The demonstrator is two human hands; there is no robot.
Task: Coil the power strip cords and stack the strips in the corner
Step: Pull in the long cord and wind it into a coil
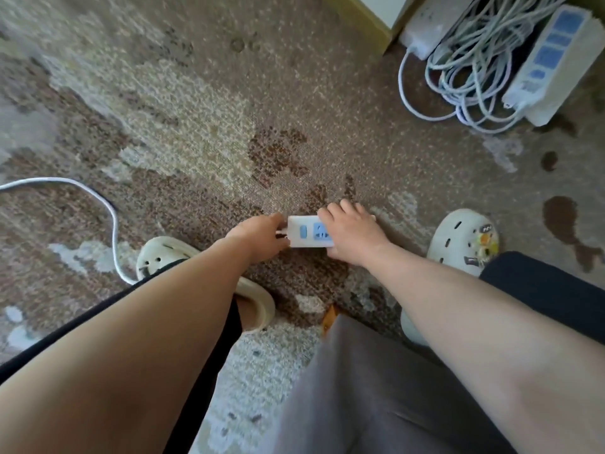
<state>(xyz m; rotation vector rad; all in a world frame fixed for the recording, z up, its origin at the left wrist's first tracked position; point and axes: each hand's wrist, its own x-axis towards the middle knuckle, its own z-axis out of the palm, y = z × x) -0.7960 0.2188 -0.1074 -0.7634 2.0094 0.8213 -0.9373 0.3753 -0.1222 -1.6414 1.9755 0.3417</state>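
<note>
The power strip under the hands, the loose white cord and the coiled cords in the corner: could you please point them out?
power strip (304, 231): head view, its top face.
loose white cord (114, 224): head view, its bend.
coiled cords (471, 73): head view, the bundle's middle.

Soft, even daylight fills the scene, with only faint shadows under the forearms; motion blur smears the carpet (196, 103) toward the top, and wide-angle distortion bends the edges noticeably

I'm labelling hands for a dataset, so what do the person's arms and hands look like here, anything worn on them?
Both forearms are bare right down to the wrists, with no sleeves in view. The left hand and the right hand are ungloved; no watch, bracelet or ring shows on either. Fingernail detail is too blurred to tell.
</note>
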